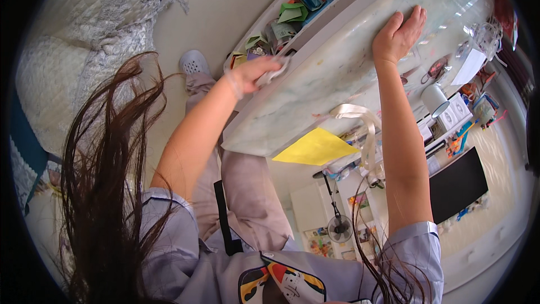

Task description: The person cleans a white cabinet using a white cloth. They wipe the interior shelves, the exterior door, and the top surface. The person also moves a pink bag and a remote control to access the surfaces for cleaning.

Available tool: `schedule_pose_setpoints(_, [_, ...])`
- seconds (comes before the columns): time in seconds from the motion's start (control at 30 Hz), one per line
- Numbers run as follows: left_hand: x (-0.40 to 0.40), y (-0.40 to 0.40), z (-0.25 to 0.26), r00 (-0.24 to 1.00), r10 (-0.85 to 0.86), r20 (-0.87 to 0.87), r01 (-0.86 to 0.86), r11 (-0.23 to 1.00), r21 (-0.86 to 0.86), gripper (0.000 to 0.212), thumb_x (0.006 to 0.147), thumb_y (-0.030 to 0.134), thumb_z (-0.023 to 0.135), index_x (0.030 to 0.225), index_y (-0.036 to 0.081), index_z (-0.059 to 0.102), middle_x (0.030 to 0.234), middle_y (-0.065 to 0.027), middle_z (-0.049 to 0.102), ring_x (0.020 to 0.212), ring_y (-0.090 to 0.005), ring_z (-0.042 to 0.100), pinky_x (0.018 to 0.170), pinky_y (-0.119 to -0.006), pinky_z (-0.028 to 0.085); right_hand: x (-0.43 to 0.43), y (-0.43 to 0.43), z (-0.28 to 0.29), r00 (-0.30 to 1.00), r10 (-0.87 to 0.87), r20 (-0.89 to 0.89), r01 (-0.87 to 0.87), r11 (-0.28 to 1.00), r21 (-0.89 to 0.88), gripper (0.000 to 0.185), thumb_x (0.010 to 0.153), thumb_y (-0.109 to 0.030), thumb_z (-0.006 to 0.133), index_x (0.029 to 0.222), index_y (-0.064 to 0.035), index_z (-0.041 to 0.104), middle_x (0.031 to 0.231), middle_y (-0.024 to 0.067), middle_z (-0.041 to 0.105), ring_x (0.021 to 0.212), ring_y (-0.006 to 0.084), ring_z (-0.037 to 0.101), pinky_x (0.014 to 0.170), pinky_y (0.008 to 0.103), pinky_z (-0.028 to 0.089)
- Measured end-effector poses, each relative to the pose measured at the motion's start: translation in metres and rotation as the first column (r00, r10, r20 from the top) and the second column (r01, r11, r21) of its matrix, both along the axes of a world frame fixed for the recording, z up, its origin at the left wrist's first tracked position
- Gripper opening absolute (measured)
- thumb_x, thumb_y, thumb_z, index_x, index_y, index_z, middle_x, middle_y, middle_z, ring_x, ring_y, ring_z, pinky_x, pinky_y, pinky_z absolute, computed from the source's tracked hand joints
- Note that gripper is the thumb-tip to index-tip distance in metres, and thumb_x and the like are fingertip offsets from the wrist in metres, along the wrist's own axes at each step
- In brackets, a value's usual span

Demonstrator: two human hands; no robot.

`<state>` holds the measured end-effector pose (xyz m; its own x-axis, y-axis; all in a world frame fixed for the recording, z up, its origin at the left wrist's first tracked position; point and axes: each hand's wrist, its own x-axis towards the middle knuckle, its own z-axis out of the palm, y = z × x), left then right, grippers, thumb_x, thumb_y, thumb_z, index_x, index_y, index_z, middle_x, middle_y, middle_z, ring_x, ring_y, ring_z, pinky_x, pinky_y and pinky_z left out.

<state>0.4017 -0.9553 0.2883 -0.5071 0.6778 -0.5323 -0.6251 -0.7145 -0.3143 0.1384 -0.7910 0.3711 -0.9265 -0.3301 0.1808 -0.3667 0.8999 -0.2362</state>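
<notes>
My left hand [255,74] is closed around a crumpled white cloth or tissue [273,71], slightly blurred, at the near edge of the marble-patterned table [320,76]. A clear band circles that wrist. Palm down, my right hand [400,36] rests on the tabletop with nothing visible in it. Beside the left hand, an open drawer [291,42] holds green folded paper [293,12], a clear container and other small items. A yellow paper sheet [316,147] lies at the table's corner, near a cream ribbon or strap [354,110].
Beyond my right forearm are a white mug [434,100], sunglasses [436,67], a white sheet of paper [468,66], small white drawers [455,112] and a dark screen [459,185]. A quilted cover [63,63] is at the left. A fan [339,228] stands farther off.
</notes>
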Motion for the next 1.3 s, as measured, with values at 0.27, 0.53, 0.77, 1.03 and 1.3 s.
schedule_pose_setpoints(0.27, [0.016, -0.007, 0.034, 0.933, -0.319, -0.167, 0.203, 0.849, -0.488, 0.044, 0.088, 0.018, 0.06, 0.128, 0.003, 0.05, 0.104, -0.0017, 0.061, 0.087, -0.0076, 0.057, 0.078, -0.022, 0.047, 0.002, 0.0, 0.003, 1.0, -0.007, 0.014, 0.007, 1.0, 0.018, 0.052, 0.091, -0.029, 0.042, 0.135, -0.0007, 0.036, 0.142, 0.0215, 0.034, 0.134, 0.0366, 0.027, 0.109, 0.0481, 0.02])
schedule_pose_setpoints(0.53, [-0.239, 0.019, 0.022, 0.942, -0.081, -0.325, -0.104, 0.852, -0.514, 0.053, 0.086, 0.04, 0.06, 0.113, -0.006, 0.057, 0.102, -0.0132, 0.064, 0.087, -0.0201, 0.063, 0.073, -0.035, 0.052, 0.004, -0.006, 0.006, 0.999, -0.018, 0.038, 0.017, 0.999, 0.03, 0.054, 0.092, -0.029, 0.04, 0.137, -0.0008, 0.033, 0.143, 0.0211, 0.033, 0.135, 0.0372, 0.025, 0.109, 0.0508, 0.018])
schedule_pose_setpoints(0.77, [-0.232, 0.017, 0.03, 0.928, -0.24, -0.286, 0.02, 0.797, -0.604, 0.05, 0.09, 0.044, 0.053, 0.117, 0.001, 0.054, 0.105, -0.0119, 0.062, 0.09, -0.0197, 0.061, 0.071, -0.038, 0.053, 0.003, -0.005, 0.008, 0.996, -0.052, 0.073, 0.05, 0.998, 0.03, 0.055, 0.09, -0.027, 0.042, 0.138, -0.0014, 0.032, 0.145, 0.0201, 0.031, 0.137, 0.0355, 0.023, 0.11, 0.0495, 0.016])
schedule_pose_setpoints(1.03, [-0.125, -0.006, 0.048, 0.911, -0.384, -0.149, 0.217, 0.753, -0.621, 0.039, 0.092, 0.035, 0.052, 0.117, 0.005, 0.055, 0.1, -0.0065, 0.064, 0.083, -0.0104, 0.063, 0.069, -0.029, 0.054, 0.001, -0.006, 0.012, 0.993, -0.081, 0.089, 0.077, 0.996, 0.049, 0.057, 0.09, -0.026, 0.043, 0.14, -0.0022, 0.031, 0.146, 0.0193, 0.03, 0.138, 0.0344, 0.022, 0.111, 0.0489, 0.014])
schedule_pose_setpoints(1.3, [-0.206, 0.004, 0.027, 0.985, -0.174, -0.018, 0.166, 0.962, -0.214, 0.042, 0.086, 0.044, 0.056, 0.111, 0.01, 0.062, 0.099, -0.0039, 0.066, 0.082, -0.012, 0.064, 0.071, -0.031, 0.055, 0.001, -0.013, 0.016, 0.985, -0.094, 0.148, 0.089, 0.995, 0.037, 0.057, 0.088, -0.023, 0.044, 0.139, 0.0006, 0.032, 0.147, 0.0193, 0.029, 0.138, 0.0356, 0.021, 0.111, 0.0492, 0.013])
